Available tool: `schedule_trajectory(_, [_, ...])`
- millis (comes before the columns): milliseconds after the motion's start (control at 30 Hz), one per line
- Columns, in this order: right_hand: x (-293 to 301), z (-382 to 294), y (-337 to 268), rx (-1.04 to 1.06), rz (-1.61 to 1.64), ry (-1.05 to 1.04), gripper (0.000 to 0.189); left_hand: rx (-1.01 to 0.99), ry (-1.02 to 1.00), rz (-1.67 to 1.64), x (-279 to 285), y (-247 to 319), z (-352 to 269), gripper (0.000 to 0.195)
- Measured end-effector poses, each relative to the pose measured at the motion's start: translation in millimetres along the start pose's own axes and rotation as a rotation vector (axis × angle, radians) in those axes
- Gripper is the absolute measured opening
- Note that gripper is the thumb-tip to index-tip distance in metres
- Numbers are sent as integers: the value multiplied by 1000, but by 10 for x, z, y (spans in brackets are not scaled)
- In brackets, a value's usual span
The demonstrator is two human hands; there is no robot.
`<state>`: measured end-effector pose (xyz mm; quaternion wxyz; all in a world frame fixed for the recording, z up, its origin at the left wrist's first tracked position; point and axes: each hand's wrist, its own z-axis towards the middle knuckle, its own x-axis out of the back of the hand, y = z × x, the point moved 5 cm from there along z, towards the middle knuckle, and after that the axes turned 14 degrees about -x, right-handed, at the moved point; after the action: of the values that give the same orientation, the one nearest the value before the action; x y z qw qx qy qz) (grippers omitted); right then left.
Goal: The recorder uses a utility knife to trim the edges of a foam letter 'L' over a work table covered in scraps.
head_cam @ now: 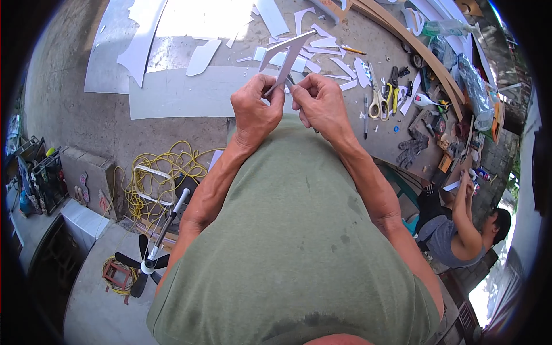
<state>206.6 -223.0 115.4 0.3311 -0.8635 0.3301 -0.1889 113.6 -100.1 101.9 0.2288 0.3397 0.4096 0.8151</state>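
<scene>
My left hand [260, 108] grips the lower end of a white foam-board cutout [290, 58], an angular piece with narrow arms raised above the table. Close on its right, my right hand [321, 103] pinches a small dark tool [290, 80], perhaps a cutter, whose tip is at the cutout's edge; the fingers hide most of it. Beneath and beyond both hands, white offcuts [326, 42] lie scattered. A large pale sheet [185, 97] spreads along the near table edge, to the left of my hands.
Scissors [378, 105], yellow-handled pliers [394, 95], a pen [365, 116] and a grey glove [413, 148] lie to the right. Long curved brown strips [414, 43] cross the upper right. Another person [457, 237] sits at lower right. Yellow cord [142, 189] and a fan [147, 266] are at lower left.
</scene>
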Motion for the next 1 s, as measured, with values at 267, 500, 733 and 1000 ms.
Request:
schedule_trajectory(267, [23, 23, -109, 382, -433, 234, 20, -7, -3, -64, 29, 29, 52, 9])
schedule_trajectory(500, [196, 87, -112, 175, -160, 115, 21, 175, -81, -188, 73, -205, 112, 17])
schedule_trajectory(733, [68, 10, -133, 33, -182, -8, 23, 291, -141, -379, 39, -295, 37, 21])
schedule_trajectory(1000, [25, 63, -41, -37, -128, -24, 23, 332, -92, -415, 30, -303, -8, 27])
